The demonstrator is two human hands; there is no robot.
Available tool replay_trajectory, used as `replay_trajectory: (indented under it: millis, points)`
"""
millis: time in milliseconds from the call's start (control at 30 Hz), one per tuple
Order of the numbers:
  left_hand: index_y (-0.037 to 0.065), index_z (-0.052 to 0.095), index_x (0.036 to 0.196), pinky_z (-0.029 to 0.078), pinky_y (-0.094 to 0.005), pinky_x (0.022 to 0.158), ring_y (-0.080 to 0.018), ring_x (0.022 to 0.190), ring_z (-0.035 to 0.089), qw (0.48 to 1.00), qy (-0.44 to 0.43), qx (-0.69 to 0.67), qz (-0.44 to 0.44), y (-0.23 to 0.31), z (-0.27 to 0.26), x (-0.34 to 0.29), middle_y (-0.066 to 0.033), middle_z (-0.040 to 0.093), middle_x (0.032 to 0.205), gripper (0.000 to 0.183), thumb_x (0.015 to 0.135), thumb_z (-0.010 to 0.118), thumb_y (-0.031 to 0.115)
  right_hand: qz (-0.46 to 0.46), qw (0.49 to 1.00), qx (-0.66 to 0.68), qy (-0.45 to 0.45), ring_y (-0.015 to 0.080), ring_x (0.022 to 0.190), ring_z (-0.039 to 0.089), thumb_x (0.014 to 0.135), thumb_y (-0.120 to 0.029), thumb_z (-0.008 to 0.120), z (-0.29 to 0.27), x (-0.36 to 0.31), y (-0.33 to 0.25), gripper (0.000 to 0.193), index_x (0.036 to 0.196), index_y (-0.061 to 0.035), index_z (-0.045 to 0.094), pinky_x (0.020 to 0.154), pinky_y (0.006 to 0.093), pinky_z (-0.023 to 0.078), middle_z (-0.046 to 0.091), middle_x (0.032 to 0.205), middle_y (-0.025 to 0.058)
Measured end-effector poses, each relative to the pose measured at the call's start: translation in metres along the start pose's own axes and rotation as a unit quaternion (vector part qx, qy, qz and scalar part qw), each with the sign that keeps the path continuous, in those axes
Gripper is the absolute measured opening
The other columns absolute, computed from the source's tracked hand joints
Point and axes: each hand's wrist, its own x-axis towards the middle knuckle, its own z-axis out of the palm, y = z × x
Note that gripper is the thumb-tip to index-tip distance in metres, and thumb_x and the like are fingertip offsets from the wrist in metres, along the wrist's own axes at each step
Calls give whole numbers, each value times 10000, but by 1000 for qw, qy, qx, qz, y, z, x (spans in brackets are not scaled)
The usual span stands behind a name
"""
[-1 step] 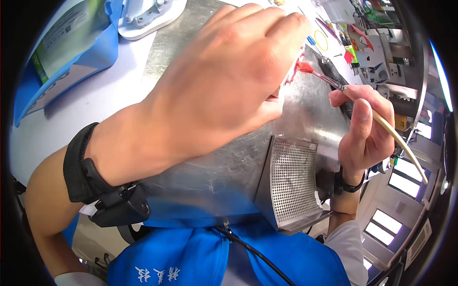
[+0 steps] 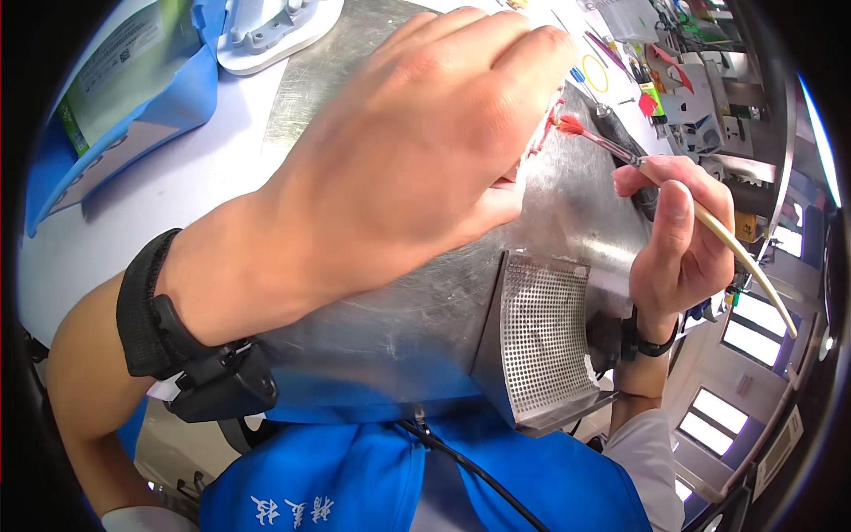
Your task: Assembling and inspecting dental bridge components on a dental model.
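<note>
My left hand (image 2: 425,133) is closed around a small pale piece with red along its edge (image 2: 539,142). Most of that piece is hidden behind the fingers. Between thumb and fingers of my right hand (image 2: 678,226) is a thin paintbrush (image 2: 746,266) with a cream handle and a metal ferrule. Its red-stained bristles (image 2: 569,126) lie at or very close to the red edge; I cannot tell whether they touch. Both hands are above a scratched metal work surface (image 2: 399,310).
A perforated curved metal grille (image 2: 545,341) stands near my right forearm. At the far left is a blue bin (image 2: 160,133), beside a grey moulded piece on a white base (image 2: 257,58). Farther right lie a yellow ring (image 2: 596,74), a blue-ended tool (image 2: 579,75) and assorted bench clutter.
The brush has shifted very slightly to the right, and its bristles look a little more spread. My left hand keeps its hold with barely any movement.
</note>
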Motion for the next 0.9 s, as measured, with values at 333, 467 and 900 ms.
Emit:
replay_trajectory:
  millis: [333,467,900]
  points:
    - [-18,682,1127,502,-447,937,-342,1003,650,999,-15,-27,-6,1,1,3,-180,660,1081,437,732,758,154,-16,1000,-7,-26,272,800,731,994,89,579,-4,0,-2,179,1168,132,592,701,353,623,718,1024,258]
    - [-17,681,1141,502,-444,943,-342,1007,650,999,-20,-40,-7,5,6,1,-182,659,1089,454,727,763,153,-10,1000,-4,-25,265,807,735,988,89,590,-1,0,-2,191,1175,128,594,714,345,621,721,1025,255]
    - [-16,678,1183,500,-435,963,-341,1023,649,998,-38,-56,-2,3,11,4,-187,656,1115,511,711,780,150,-52,996,-53,-48,256,742,716,931,123,616,-1,6,-9,165,1093,150,637,679,332,582,731,902,243]
